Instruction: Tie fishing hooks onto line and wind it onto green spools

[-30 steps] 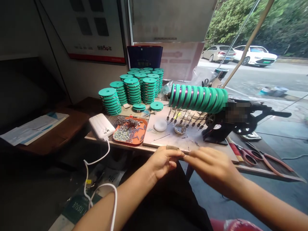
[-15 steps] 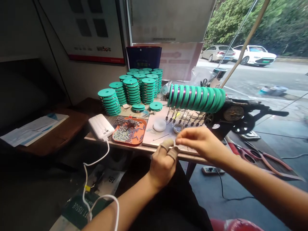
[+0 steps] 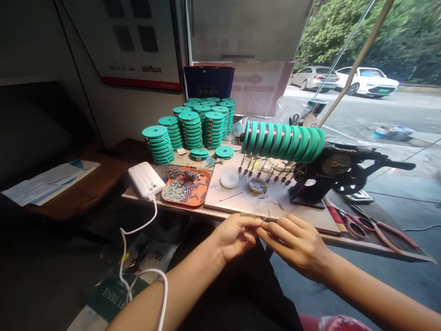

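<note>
My left hand [image 3: 237, 236] and my right hand [image 3: 294, 241] meet in front of the table's near edge, fingertips together. Both are closed in a pinch, and whatever lies between the fingers is too small to make out. Beyond them a row of green foam spools [image 3: 282, 140] sits on the shaft of a black hand-cranked winder [image 3: 334, 163], with several short pieces hanging below on lines. A small round dish [image 3: 257, 185] of tiny metal parts stands on the pale board [image 3: 234, 202], beside a white round disc [image 3: 229, 179].
An orange tray [image 3: 203, 195] of small metal parts lies left of the board, next to a white power bank [image 3: 146, 179] with a cable. Stacks of green spools [image 3: 189, 131] stand behind. Scissors [image 3: 375, 223] lie at the right. A white cable [image 3: 163, 285] crosses my left forearm.
My right hand has come down and toward my left hand, and their fingertips now meet. My left hand has turned, with its thumb side up. The view has shifted slightly.
</note>
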Motion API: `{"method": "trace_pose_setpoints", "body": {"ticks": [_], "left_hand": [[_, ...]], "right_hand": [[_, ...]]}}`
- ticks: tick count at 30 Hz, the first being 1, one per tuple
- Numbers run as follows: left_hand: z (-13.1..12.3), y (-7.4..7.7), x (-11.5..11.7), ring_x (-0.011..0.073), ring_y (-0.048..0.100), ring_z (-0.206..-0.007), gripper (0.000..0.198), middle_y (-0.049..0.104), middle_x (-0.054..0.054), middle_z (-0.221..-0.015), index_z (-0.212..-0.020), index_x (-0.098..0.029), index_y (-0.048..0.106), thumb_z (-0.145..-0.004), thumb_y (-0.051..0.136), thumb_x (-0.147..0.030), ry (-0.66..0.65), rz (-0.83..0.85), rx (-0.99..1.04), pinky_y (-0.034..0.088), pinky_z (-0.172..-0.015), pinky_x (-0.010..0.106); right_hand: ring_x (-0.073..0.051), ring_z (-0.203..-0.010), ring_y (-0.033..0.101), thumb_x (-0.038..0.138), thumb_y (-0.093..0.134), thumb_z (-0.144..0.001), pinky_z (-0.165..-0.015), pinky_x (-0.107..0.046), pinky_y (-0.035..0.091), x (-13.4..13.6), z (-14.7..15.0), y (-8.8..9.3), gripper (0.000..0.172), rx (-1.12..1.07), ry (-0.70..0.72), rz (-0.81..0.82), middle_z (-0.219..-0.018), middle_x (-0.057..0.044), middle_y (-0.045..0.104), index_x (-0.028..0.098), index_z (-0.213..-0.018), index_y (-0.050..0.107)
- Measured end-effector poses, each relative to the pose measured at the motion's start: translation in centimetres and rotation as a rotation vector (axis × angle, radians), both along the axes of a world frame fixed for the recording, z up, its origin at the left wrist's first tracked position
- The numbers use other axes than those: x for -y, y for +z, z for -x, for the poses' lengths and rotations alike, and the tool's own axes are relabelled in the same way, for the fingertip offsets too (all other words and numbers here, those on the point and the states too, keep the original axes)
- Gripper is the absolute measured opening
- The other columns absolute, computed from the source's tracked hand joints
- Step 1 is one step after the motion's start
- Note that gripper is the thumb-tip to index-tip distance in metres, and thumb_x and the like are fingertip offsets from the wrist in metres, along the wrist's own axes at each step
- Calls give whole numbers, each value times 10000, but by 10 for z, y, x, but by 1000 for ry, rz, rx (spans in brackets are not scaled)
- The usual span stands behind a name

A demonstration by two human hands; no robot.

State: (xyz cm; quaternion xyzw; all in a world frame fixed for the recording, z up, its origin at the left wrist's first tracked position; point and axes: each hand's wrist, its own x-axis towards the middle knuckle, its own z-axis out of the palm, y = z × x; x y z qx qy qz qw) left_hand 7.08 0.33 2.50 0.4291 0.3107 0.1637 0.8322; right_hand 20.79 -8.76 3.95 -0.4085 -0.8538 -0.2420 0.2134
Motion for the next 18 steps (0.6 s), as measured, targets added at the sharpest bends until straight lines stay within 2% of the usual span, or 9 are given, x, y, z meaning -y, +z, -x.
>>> {"method": "trace_pose_setpoints", "body": {"ticks": [2,4,7,8,10,13,14,16,18], "left_hand": [[0,0,2,25,324,-428,119,451,-13,-554,-523,-112,535,-632,579,-135,1,-19,-3,220,-375,129],[0,1,4,40,353,-439,87,466,-9,-569,-563,-116,568,-642,594,-141,20,-80,-14,247,-377,141],[2,1,8,103,489,-599,52,526,21,-681,-584,-135,609,-626,636,-122,93,-230,-26,390,-492,184],[3,-1,10,133,523,-703,61,547,35,-750,-580,-145,619,-626,640,-112,129,-348,-32,435,-596,212],[6,-7,12,189,533,-893,80,569,66,-915,-638,-168,655,-665,611,-108,208,-710,-69,426,-810,282],[11,-21,15,241,531,-1001,226,578,119,-1071,-883,-197,673,-756,506,-112,295,-1273,-155,382,-907,354],[12,-24,15,249,532,-1012,265,582,129,-1099,-935,-203,663,-769,482,-103,310,-1368,-172,381,-906,360],[14,-28,16,255,542,-990,293,597,133,-1115,-955,-209,659,-777,461,-88,299,-1451,-178,390,-880,363],[14,-25,16,247,553,-927,268,624,129,-1071,-912,-209,671,-770,477,-92,246,-1387,-148,391,-849,363]], "right_hand": [[-158,-550,473,111,381,-868,-492,-304,371,1,5,-11,237,-85,-5,50,-649,-51,610,151,-853,614],[-174,-587,500,100,379,-860,-526,-313,412,4,13,-15,239,-243,-24,170,-677,-65,619,156,-835,610],[-161,-583,522,101,386,-851,-516,-269,441,8,22,-6,244,-430,-38,354,-650,-43,605,186,-755,593],[-150,-586,534,113,396,-852,-514,-247,449,8,22,1,234,-457,-34,398,-649,-33,605,190,-744,589],[-130,-611,559,158,436,-849,-541,-215,461,-1,20,17,187,-570,-31,528,-668,-19,619,183,-747,591],[-99,-525,508,266,520,-796,-501,-204,421,-33,10,37,169,-897,-113,840,-572,14,563,151,-688,579],[-82,-463,448,304,540,-765,-451,-201,377,-46,8,40,194,-1001,-154,944,-510,34,508,145,-656,568],[-55,-392,328,346,563,-705,-392,-197,286,-71,8,42,229,-1088,-204,1072,-443,62,417,140,-607,552],[-46,-377,286,343,573,-676,-382,-198,253,-86,12,41,234,-1064,-202,1112,-433,59,419,133,-575,558]]}}
